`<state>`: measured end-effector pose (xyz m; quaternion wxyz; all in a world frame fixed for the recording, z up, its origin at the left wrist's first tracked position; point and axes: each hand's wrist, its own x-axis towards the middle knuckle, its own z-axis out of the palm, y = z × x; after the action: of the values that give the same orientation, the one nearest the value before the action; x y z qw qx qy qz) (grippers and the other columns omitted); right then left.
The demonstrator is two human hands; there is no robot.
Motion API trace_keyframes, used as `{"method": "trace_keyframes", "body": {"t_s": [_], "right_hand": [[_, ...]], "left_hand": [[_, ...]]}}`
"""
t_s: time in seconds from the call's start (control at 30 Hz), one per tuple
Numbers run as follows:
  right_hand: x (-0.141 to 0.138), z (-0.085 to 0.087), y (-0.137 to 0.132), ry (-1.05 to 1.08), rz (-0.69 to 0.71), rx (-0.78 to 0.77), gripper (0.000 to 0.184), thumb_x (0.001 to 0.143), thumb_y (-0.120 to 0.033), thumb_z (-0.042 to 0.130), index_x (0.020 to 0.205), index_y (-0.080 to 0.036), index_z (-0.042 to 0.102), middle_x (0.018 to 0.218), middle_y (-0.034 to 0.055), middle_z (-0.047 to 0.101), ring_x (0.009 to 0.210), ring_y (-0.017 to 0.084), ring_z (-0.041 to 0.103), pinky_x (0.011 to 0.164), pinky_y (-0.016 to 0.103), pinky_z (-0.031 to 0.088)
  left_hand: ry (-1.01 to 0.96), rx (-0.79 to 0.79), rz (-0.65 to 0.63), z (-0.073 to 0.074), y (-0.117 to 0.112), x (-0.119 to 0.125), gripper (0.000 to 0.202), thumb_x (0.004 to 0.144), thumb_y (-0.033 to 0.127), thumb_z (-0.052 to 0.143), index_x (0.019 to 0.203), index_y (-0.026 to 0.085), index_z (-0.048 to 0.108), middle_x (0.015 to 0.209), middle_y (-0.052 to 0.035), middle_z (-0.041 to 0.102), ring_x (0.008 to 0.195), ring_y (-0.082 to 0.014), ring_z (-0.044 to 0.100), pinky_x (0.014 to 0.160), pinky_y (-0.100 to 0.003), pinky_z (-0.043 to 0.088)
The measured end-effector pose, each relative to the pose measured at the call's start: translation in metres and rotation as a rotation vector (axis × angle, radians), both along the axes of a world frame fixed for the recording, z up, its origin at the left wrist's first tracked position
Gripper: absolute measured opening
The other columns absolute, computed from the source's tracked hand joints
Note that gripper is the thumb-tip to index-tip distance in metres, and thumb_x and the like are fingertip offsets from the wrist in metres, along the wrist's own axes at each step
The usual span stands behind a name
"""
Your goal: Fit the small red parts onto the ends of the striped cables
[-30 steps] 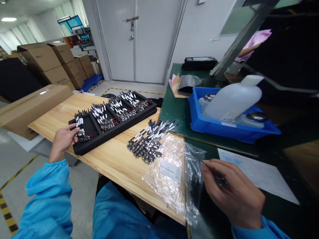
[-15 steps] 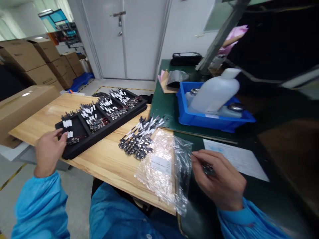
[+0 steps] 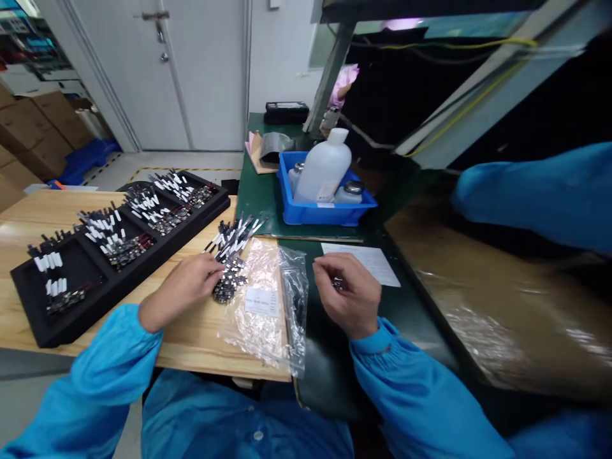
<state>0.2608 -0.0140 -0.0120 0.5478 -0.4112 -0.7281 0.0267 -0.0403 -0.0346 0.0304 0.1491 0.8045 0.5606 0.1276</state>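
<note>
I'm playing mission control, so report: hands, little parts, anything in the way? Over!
Left hand at pile of small parts. Right hand curled around small dark parts. Pile lies outside black tray. Clear bag lies between hands.

This was an electronics assembly workshop. At nine o'clock, a long black compartmented tray on a pale wood-grained board held small dark circuit parts with white-tagged leads, and at seven lay a clear plastic bag with a white printed label. Stacked brown cardboard boxes, blurred dark machinery and yellow-and-black striped floor tape around ten marked an industrial floor. Just past twelve, a co-worker's pink fabric sleeve showed; loose blue fabric workwear filled the space between six and seven.
</note>
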Motion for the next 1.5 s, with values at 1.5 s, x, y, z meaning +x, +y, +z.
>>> {"method": "trace_keyframes", "body": {"t_s": [1.5], "right_hand": [[0.070, -0.012, 0.040, -0.071, -0.181, -0.719, 0.020, 0.086, -0.028, 0.058, 0.076, -0.016, 0.069, 0.073, 0.0013, 0.070, 0.070, 0.014, 0.060, 0.067, 0.024, 0.042]], "left_hand": [[-1.326, -0.192, 0.437, -0.049, 0.030, 0.053, 0.030, 0.072, 0.028, 0.083, 0.090, 0.020, 0.061, 0.070, 0.0015, 0.072, 0.070, -0.0190, 0.074, 0.070, -0.025, 0.061]]}}
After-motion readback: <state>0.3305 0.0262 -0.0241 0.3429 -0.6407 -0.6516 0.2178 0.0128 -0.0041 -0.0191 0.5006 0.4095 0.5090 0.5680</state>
